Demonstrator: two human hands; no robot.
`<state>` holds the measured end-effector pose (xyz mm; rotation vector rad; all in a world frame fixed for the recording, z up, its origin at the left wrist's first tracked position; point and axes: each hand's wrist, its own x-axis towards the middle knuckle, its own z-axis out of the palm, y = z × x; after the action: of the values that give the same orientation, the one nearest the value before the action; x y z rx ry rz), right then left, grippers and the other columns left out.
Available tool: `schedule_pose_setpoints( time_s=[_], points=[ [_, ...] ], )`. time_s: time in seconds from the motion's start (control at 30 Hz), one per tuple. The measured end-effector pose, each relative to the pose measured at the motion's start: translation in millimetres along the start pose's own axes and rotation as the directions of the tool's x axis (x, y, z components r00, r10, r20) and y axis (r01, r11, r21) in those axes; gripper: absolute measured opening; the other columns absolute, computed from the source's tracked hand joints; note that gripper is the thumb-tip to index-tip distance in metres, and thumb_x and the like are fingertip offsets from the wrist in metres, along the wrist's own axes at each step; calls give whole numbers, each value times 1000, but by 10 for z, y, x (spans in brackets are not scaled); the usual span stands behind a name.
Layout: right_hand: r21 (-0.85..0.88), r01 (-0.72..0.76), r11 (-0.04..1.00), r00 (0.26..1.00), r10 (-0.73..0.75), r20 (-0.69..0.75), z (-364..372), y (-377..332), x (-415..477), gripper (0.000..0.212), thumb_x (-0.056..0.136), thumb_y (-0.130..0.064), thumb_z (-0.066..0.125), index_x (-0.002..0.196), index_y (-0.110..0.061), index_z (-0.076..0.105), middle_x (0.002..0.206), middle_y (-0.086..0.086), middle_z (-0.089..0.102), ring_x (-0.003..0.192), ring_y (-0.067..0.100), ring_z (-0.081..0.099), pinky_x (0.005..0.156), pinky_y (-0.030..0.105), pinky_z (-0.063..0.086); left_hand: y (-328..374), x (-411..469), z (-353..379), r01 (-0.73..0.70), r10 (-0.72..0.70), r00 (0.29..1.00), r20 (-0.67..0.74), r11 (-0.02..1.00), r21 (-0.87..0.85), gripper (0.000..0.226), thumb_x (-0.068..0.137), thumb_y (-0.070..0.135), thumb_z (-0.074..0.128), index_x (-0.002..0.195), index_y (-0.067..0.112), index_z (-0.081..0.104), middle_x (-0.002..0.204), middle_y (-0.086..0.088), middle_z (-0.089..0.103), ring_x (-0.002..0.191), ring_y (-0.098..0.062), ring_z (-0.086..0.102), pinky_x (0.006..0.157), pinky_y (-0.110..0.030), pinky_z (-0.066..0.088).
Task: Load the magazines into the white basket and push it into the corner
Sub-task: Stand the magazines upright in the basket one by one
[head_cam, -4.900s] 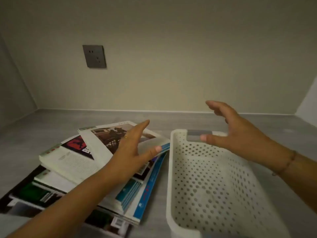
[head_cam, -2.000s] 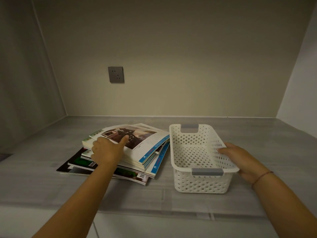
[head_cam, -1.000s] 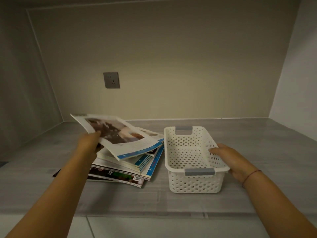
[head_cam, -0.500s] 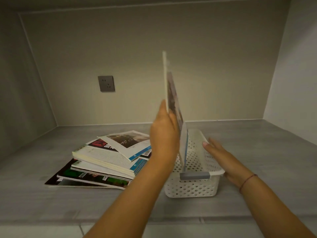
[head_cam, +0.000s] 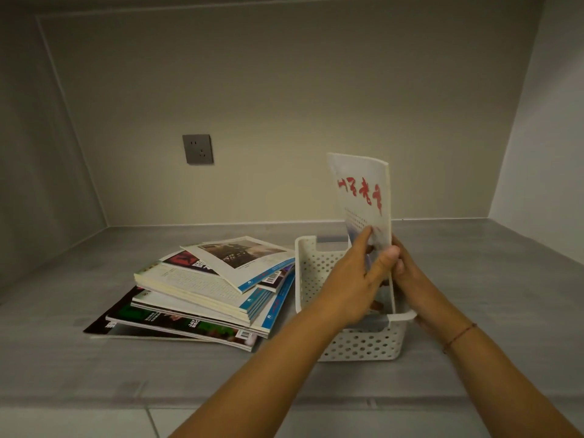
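A white perforated basket [head_cam: 319,270] stands on the grey floor, right of a fanned stack of magazines [head_cam: 208,289]. One white magazine with red lettering [head_cam: 363,197] stands upright with its lower end inside the basket, along the right side. My left hand [head_cam: 350,286] grips its lower part, thumb on the cover. My right hand [head_cam: 407,273] is behind it at the basket's right rim, fingers against the magazine's back edge. The magazine's bottom end is hidden by my hands.
A grey wall socket [head_cam: 197,149] is on the back wall. Side walls meet the back wall in a left corner [head_cam: 106,224] and a right corner [head_cam: 488,218]. A lighter tiled strip [head_cam: 94,422] runs along the near edge of the floor.
My left hand lifted the top magazine off the stack, swung it upright over the basket and lowered it in. My right hand moved from the basket's rim onto the magazine.
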<state>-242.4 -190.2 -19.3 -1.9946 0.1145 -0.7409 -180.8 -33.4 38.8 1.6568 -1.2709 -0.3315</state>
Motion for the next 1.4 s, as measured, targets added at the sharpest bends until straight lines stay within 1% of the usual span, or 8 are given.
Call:
schedule_pose_setpoints(
  time_s=[0.17,0.33,0.57,0.63,0.8,0.93,1.13,1.4],
  points=[
    [9,-20,1000,999,20,39,21,-40,-26,78,74,-75,42,142,-45,17,143,-31,33,130,-5,36,94,10,41,61,70,-15,30,-26,999,37,994,-109,73,87,63,38,150,40,8,158,2,23,134,-24,42,83,-18,50],
    [30,-34,999,998,32,61,118,-223,-123,73,63,-66,67,124,-64,27,119,-45,48,113,-16,46,82,5,46,96,117,11,86,-77,994,84,989,-118,77,87,63,38,151,36,3,159,3,19,137,-25,38,109,-47,36],
    [170,-77,982,982,104,-157,230,-230,-139,33,92,-28,44,124,-37,43,120,-8,55,113,10,50,96,28,40,-101,64,-206,34,-26,993,119,997,-64,68,85,71,25,147,44,16,156,7,27,135,-17,38,109,-39,33],
    [117,-137,984,958,161,-235,245,-236,-159,20,95,-20,41,105,-31,55,97,-2,62,91,12,56,80,16,47,-249,84,-367,36,-36,998,-47,999,9,60,87,69,27,141,42,31,145,7,43,124,-15,49,99,-37,42],
    [-58,-187,981,928,157,-337,235,-279,-190,37,92,-9,42,63,-31,43,50,-12,48,49,0,53,40,2,34,-1027,50,-1078,510,-263,657,-707,845,160,45,93,44,47,124,13,54,123,-9,61,100,-19,58,83,-36,49],
    [-94,-222,970,922,178,-344,221,-324,-172,34,91,-7,43,67,-30,45,57,-8,49,53,5,48,39,4,34,-1567,-117,-1480,882,-519,438,-734,406,239,101,79,73,47,145,1,23,154,-22,21,143,-36,17,117,-48,14],
    [-107,-278,955,922,234,-308,191,-348,-145,26,90,-6,45,77,-28,51,58,-5,51,52,10,46,43,16,36,-1712,-60,-1611,896,-608,403,-684,413,161,120,71,74,57,149,1,3,159,-18,-1,146,-33,-6,117,-45,0],
    [-91,-285,954,917,244,-316,204,-361,-164,30,88,-3,45,70,-27,49,54,-2,49,51,13,44,36,8,35,-1820,-240,-1790,868,-598,445,-667,471,157,85,80,48,67,142,1,32,151,-19,29,139,-33,22,111,-41,24]
  ],
)
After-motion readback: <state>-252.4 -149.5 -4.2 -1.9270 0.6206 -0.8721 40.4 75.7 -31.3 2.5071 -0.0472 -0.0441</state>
